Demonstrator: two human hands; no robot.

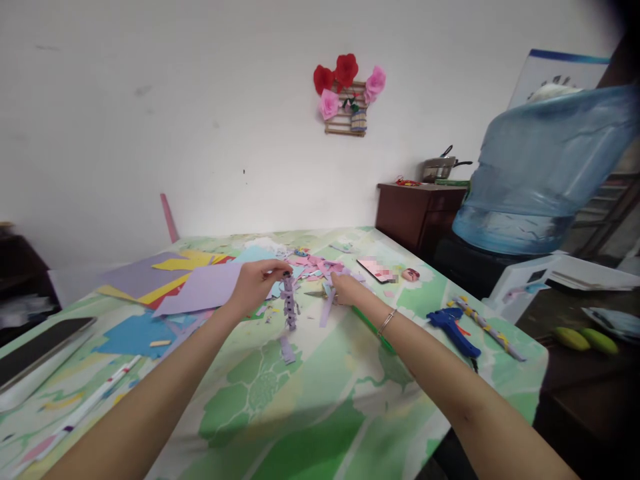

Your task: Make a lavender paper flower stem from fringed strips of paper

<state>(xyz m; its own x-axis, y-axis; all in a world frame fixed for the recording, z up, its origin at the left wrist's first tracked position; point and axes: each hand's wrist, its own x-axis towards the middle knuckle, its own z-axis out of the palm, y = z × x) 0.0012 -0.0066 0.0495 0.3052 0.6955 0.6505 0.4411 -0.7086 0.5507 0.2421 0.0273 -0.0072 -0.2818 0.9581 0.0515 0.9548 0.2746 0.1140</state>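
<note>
My left hand (257, 283) pinches the top of an upright stick wrapped in frilled purple paper (290, 305), which stands over the table. My right hand (346, 291), a bracelet on its wrist, is closed with fingers pointing down among paper scraps. A narrow purple paper strip (327, 311) reaches up to its fingertips, and pointed scissor blades (315, 293) show beside them. Whether the fingers grip the strip or the scissors, I cannot tell. Just below the wrapped stick lies a short fringed purple piece (287, 350). Pink paper scraps (317, 265) are heaped behind both hands.
Coloured paper sheets (203, 288) overlap on the left, near a dark tablet-like device (45, 347) and a white stick (85, 403). At right lie a phone (374, 270), a blue glue gun (455, 331) and a purple-and-yellow wrapped stick (487, 327). A green-edged object (373, 327) lies under my right forearm.
</note>
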